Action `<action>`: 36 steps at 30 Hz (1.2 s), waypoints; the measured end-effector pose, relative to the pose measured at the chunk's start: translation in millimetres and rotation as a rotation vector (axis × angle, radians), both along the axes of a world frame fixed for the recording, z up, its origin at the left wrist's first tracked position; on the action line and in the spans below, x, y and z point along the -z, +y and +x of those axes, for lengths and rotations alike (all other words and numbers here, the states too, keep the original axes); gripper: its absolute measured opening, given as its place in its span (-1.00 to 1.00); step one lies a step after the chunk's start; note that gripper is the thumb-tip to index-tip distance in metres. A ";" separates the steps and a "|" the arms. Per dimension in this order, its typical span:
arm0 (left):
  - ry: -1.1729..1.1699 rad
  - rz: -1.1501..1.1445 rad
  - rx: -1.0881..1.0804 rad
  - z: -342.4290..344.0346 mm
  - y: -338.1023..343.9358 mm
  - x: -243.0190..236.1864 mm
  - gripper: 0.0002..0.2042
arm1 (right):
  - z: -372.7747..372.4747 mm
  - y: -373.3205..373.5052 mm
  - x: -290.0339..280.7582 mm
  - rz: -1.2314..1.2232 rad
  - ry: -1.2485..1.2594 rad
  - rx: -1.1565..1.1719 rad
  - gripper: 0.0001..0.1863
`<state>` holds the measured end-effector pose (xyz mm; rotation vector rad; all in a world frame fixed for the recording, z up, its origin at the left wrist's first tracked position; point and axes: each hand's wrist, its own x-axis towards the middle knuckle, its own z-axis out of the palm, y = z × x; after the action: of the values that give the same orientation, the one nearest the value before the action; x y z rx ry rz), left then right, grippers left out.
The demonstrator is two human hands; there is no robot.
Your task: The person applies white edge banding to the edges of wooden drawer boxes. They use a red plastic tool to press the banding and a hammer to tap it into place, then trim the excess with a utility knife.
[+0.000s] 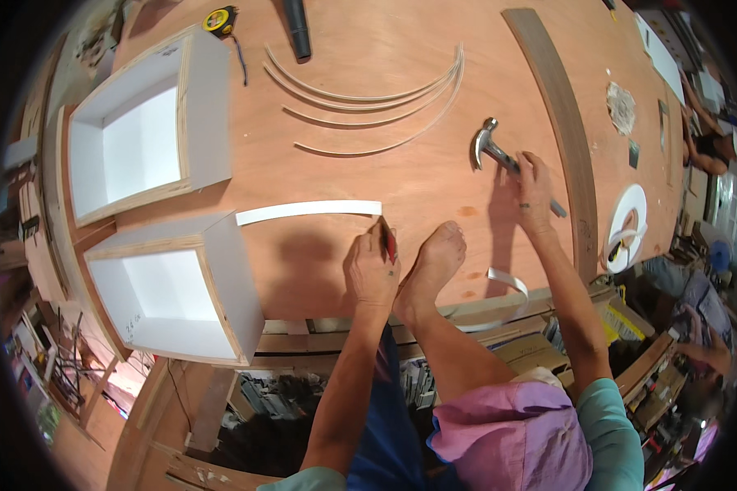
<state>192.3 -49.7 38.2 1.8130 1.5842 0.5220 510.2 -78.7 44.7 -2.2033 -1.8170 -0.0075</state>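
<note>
My left hand (373, 270) is closed on a small red tool (391, 245), its tip near the right end of a short white strip (308, 209) lying on the plywood bench. My right hand (533, 190) grips the dark handle of a claw hammer (490, 141), whose metal head points up-left. A bare foot (436, 262) rests on the bench just right of my left hand. Another white strip (509, 281) curls down over the front edge, below my right hand. Several thin curved strips (360, 106) lie farther back.
Two white-lined plywood boxes (150, 143) (174, 288) stand at the left. A tape measure (219, 22) and black tool (296, 31) lie at the back. A long brown board (562, 123) and a white roll (625, 229) are at the right. Another person (706, 143) is beyond the bench's right end.
</note>
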 end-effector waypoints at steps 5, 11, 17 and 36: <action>0.040 0.185 0.025 -9.1 2.8 -1.1 -0.73 | -36.8 -117.3 -1.6 0.023 0.044 0.325 -0.55; -0.025 0.193 0.180 -17.7 2.1 28.1 -0.76 | -85.8 -240.9 12.2 -0.035 0.335 1.107 -0.59; 0.103 0.039 0.185 -2.9 6.1 -4.2 -0.73 | -152.7 -118.6 -42.7 -0.064 0.833 0.455 -0.57; 0.620 0.281 0.485 -122.8 98.7 4.6 -0.58 | -136.4 -215.3 44.2 0.023 0.552 1.319 -0.56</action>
<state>69.5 49.0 33.6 2.6499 1.3919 -0.0664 373.8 -294.0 0.6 -2.5730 0.0605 0.2653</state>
